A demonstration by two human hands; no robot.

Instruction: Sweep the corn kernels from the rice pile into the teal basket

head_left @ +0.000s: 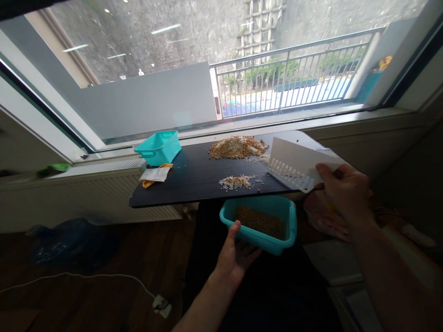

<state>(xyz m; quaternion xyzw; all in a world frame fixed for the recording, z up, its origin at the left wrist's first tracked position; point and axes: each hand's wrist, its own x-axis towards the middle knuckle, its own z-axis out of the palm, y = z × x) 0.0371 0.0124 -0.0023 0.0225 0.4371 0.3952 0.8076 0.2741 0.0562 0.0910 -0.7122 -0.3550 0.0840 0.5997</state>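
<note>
Grip of the right hand [347, 185] clasps the white slotted scraper [292, 159], the small grain pile [238, 182] lying leftward on the tabletop [194, 182], above the teal tub [272, 246] the left hand [233, 258] cradles.

One head-worn camera looks forward and down, close above the tabletop [194, 177]; the window [194, 48] lies beyond.

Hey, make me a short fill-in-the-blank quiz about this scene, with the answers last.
1. The left hand holds a turquoise tub, with its ____ at the rim.
2. The slotted sheet in the right hand is coloured ____.
3. The larger pile lies ____ from the person than the smaller pile.
4. The other tub stands to the ____ of both piles.

Missing words: thumb; white; farther; left.
</note>
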